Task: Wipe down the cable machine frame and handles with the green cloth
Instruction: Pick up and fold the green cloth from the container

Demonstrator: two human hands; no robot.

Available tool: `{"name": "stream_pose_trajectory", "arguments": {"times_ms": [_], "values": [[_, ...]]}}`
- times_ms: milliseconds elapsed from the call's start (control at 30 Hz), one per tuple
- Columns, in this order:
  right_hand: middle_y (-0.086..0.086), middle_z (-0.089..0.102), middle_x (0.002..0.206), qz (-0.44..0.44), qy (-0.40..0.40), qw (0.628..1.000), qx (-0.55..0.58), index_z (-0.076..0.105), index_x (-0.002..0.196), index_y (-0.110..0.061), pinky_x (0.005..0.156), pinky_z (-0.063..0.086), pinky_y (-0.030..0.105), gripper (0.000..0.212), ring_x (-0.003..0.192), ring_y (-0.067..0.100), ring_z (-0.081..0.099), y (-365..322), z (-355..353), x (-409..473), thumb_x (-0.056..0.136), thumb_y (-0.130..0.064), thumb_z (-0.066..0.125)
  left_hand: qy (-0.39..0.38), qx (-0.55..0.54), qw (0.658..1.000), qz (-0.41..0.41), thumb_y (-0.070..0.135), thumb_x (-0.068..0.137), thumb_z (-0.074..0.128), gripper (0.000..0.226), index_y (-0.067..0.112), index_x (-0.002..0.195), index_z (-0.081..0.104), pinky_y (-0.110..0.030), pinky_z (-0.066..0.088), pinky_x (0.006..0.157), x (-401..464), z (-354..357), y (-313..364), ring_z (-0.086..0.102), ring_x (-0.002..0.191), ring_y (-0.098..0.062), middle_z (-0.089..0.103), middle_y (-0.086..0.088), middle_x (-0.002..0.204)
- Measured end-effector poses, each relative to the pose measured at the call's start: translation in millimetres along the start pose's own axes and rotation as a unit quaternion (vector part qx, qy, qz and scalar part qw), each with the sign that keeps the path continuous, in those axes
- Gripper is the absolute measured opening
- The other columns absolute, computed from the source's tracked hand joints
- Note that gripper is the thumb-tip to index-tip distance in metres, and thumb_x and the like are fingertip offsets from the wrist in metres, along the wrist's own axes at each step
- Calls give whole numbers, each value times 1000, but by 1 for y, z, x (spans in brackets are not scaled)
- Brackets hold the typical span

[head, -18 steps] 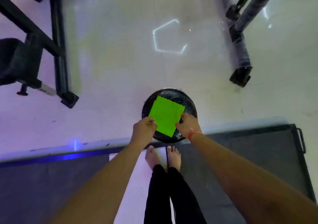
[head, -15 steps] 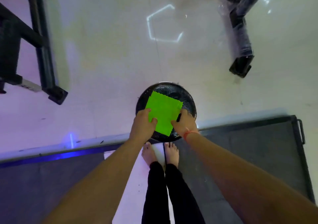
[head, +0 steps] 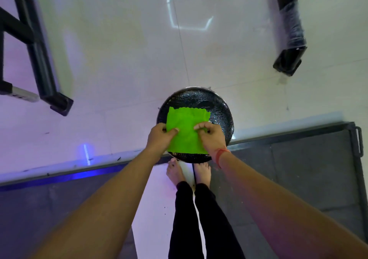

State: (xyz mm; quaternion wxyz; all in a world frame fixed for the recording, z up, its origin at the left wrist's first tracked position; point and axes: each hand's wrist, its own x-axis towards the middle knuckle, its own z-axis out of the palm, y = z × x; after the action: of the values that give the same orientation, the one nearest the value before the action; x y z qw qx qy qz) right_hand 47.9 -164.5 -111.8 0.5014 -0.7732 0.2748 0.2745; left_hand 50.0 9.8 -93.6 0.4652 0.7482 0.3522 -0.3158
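A bright green cloth (head: 185,127) lies spread over a round black disc (head: 217,109) on the floor in front of my bare feet. My left hand (head: 159,137) pinches the cloth's left edge. My right hand (head: 210,134), with a red thread at the wrist, grips the cloth's right side and bunches it. A black machine frame leg (head: 42,59) stands at the left. A second black leg wrapped in plastic film (head: 291,30) stands at the upper right.
The floor is glossy white tile with a light reflection (head: 189,8). Dark rubber mats (head: 308,175) lie on both sides of my legs, edged by a metal strip. A silver peg (head: 22,94) sticks out beside the left frame.
The view has tilted down and the frame legs have slid upward. Both hands have closed in over the cloth, which now wrinkles and has turned squarer to me.
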Motion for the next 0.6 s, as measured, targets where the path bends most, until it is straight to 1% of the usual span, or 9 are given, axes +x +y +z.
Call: {"name": "stream_pose_trajectory", "arguments": {"times_ms": [33, 100, 133, 200, 267, 333, 400, 500, 600], "values": [[-5, 68, 87, -2, -25, 1000, 17, 77, 87, -25, 65, 44, 18, 27, 69, -4, 59, -4, -4, -4, 91, -2, 64, -7, -40, 999, 2, 23, 84, 78, 30, 10, 106, 63, -38, 58, 76, -8, -5, 1, 71, 94, -29, 73, -12, 102], [-2, 63, 115, -1, -71, 997, 15, 76, 94, -25, 88, 48, 20, 17, 103, 8, 62, -13, -17, -13, 87, -10, 76, -25, -99, 995, 17, 3, 85, 77, 47, 12, 124, 52, -24, 57, 65, -26, -17, 6, 71, 85, -21, 72, -15, 102], [-3, 54, 129, -2, -104, 994, -13, 74, 98, -29, 100, 44, 24, 23, 116, 11, 56, -18, -25, -19, 82, -14, 83, -41, -107, 993, 34, -3, 83, 76, 59, 19, 131, 48, -21, 56, 63, -34, -25, 8, 69, 81, -17, 73, -14, 100], [-5, 43, 140, -38, -153, 980, -123, 72, 111, -25, 106, 34, 20, 42, 122, 8, 46, -32, -39, -30, 74, -18, 89, -64, -91, 992, 65, -7, 79, 79, 74, 30, 136, 50, -23, 58, 69, -49, -43, 10, 69, 82, -16, 74, -11, 97], [-4, 47, 136, -87, -157, 963, -202, 74, 117, -17, 98, 30, 13, 46, 119, 9, 49, -51, -46, -42, 73, -21, 90, -44, -31, 994, 92, 10, 68, 88, 68, 32, 128, 64, -34, 61, 84, -70, -64, 16, 71, 94, -22, 75, -4, 101], [-6, 53, 125, -132, -162, 949, -236, 78, 108, -17, 93, 32, 14, 37, 110, 8, 52, -78, -51, -61, 74, -26, 89, -20, 32, 994, 106, 21, 62, 91, 55, 31, 112, 73, -40, 59, 89, -94, -86, 24, 72, 98, -22, 77, 2, 103], [-5, 61, 115, -161, -187, 937, -245, 78, 98, -21, 90, 41, 20, 28, 102, 9, 56, -109, -54, -82, 73, -29, 89, -2, 70, 990, 123, 20, 66, 92, 40, 31, 100, 73, -34, 57, 88, -121, -109, 36, 72, 96, -17, 77, 7, 102], [-5, 63, 76, -169, -225, 939, -195, 66, 80, -22, 63, 45, 26, 21, 68, 9, 56, -163, -56, -120, 74, -21, 86, 18, 132, 977, 165, 28, 79, 85, 25, 25, 99, 70, -25, 47, 79, -165, -149, 55, 63, 88, -17, 67, 0, 96], [-4, 58, 69, -188, -266, 935, -140, 56, 77, -23, 59, 45, 28, 27, 64, 12, 55, -222, -51, -160, 68, -23, 82, 44, 136, 969, 201, 33, 86, 79, 17, 25, 94, 67, -21, 41, 79, -208, -195, 68, 58, 90, -14, 56, 0, 100]]}}
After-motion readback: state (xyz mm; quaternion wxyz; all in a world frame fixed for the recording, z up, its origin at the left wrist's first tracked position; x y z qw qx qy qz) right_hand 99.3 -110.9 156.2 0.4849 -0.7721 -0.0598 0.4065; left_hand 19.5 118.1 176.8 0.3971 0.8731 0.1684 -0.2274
